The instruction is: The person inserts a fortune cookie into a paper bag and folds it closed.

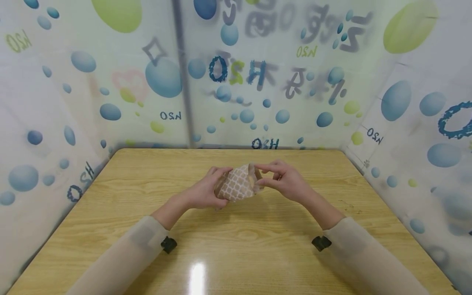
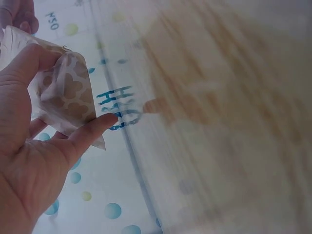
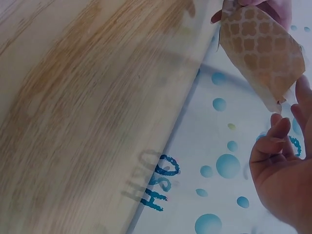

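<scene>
Paper bag [image 1: 237, 183] printed with a pale lattice is held over the table [image 1: 247, 254], its mouth toward the right hand [image 1: 289, 181]. The left hand [image 1: 206, 190] has its grip clamped around the opposite end. The right thumb and forefinger stand apart at the mouth's edges; whether they pinch, I cannot tell. Best steady the body lightly and work the rim gently, since thin paper could tear.

Bubble-printed sheets [image 1: 239, 104] walling a wooden table [image 1: 243, 241] show a screened booth
</scene>
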The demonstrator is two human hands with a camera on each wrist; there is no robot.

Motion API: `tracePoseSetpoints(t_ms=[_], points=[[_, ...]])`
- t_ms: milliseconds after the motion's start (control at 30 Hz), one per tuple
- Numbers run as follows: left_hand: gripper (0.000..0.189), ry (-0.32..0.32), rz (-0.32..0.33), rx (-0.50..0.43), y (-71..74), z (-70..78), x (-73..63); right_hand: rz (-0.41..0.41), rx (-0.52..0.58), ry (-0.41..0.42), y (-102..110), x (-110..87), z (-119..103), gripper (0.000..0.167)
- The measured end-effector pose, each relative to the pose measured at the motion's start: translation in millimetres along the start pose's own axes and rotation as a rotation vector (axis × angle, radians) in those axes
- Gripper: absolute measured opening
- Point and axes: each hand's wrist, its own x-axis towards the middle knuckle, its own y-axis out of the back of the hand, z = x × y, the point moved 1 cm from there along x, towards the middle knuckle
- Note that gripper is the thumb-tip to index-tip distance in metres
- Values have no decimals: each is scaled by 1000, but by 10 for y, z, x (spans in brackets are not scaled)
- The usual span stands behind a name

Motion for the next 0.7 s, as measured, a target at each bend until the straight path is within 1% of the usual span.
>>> tracePoseSetpoints(t_ms=[233,500,700], points=[[107,3,-3,16,5,11,-8,-4,-15,22,-82,35,12,52],[108,10,-8,14,-4,-2,-9,-7,-13,1,-129,49,-14,52],[107,14,-10,9,2,12,-12,-27,-1,-9,-147,51,-13,53]])
